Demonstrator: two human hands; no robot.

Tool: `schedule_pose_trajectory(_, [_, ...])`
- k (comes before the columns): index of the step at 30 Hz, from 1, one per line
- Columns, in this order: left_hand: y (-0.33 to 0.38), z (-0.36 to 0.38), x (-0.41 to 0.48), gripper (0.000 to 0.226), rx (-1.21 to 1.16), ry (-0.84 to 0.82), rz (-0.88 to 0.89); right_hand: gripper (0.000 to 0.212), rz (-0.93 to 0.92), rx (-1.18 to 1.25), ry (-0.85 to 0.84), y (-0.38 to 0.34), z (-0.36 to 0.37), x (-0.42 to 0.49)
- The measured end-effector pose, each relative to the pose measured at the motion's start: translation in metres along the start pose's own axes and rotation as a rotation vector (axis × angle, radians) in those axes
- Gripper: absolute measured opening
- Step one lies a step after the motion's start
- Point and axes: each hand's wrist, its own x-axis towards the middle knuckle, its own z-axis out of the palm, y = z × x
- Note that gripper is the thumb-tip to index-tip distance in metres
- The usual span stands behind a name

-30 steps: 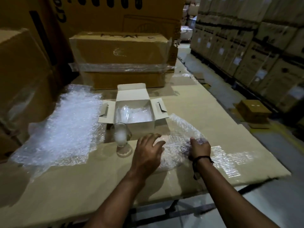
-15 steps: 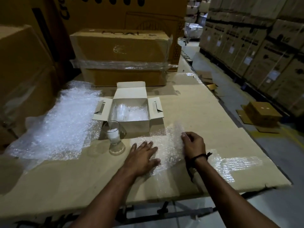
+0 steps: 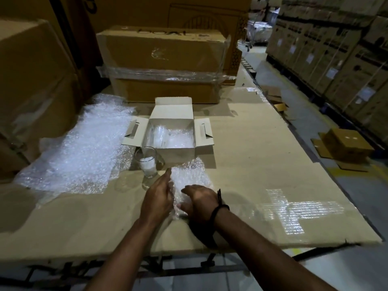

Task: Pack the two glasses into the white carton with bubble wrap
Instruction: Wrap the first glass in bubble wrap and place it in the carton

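The white carton [image 3: 177, 155] stands open on the cardboard-covered table, flaps spread. Inside it lies one clear glass [image 3: 159, 133] on bubble wrap. A second glass [image 3: 148, 163] stands upright just in front of the carton's left corner, with something white inside. Nearer to me, a small piece of bubble wrap [image 3: 190, 178] is bunched between my hands. My left hand [image 3: 157, 199] grips its left side and my right hand [image 3: 199, 201] grips its right side, close together above the table.
A large sheet of bubble wrap [image 3: 77, 150] lies on the left of the table. Big brown boxes [image 3: 165, 59] stand behind the carton and at the left. The table's edge runs along the right, with a small box [image 3: 348, 144] on the floor beyond.
The small bubble wrap lay flat under my spread hands; now both hands have come together and gathered it up into a bunch. The carton and glasses have not moved.
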Motion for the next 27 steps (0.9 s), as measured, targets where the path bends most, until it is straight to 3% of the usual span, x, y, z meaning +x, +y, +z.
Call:
schedule_pose_trajectory(2, [-0.001,-0.002,0.001,0.059,0.04,-0.071,0.01,0.052,-0.04,0.031,-0.075,-0.003,-0.007,-0.003])
schedule_pose_trajectory(4, [-0.006,0.0,0.002,0.043,0.171,-0.114,0.075,0.052,0.035,0.221,0.158,0.003,-0.01,-0.005])
schedule_pose_trajectory(6, [-0.009,0.003,0.003,0.032,0.285,-0.131,0.09,0.046,0.305,0.283,0.296,0.022,-0.015,0.0])
schedule_pose_trajectory(8, [-0.01,0.006,0.003,0.03,0.335,-0.127,0.085,0.05,0.582,0.18,0.153,0.039,-0.021,0.003])
schedule_pose_trajectory(11, [-0.009,0.007,0.003,0.033,0.382,-0.106,0.106,0.055,0.721,0.137,-0.124,0.04,-0.022,0.008])
schedule_pose_trajectory(15, [-0.008,0.005,0.0,0.031,0.337,-0.078,0.169,0.026,0.759,0.249,-0.052,0.032,-0.024,0.018])
schedule_pose_trajectory(17, [-0.007,0.004,-0.001,0.034,0.306,-0.062,0.226,0.033,0.686,0.12,0.045,0.034,-0.035,0.022])
schedule_pose_trajectory(21, [-0.004,0.003,0.0,0.048,0.285,-0.019,0.223,0.041,0.316,-0.317,0.107,0.03,-0.047,0.026])
schedule_pose_trajectory(24, [-0.002,0.002,0.001,0.053,0.346,-0.025,0.237,0.036,0.132,-0.406,-0.016,0.021,-0.029,0.022])
schedule_pose_trajectory(27, [-0.007,0.006,0.002,0.03,0.386,-0.046,0.171,0.044,0.091,-0.414,-0.167,0.017,-0.01,0.012])
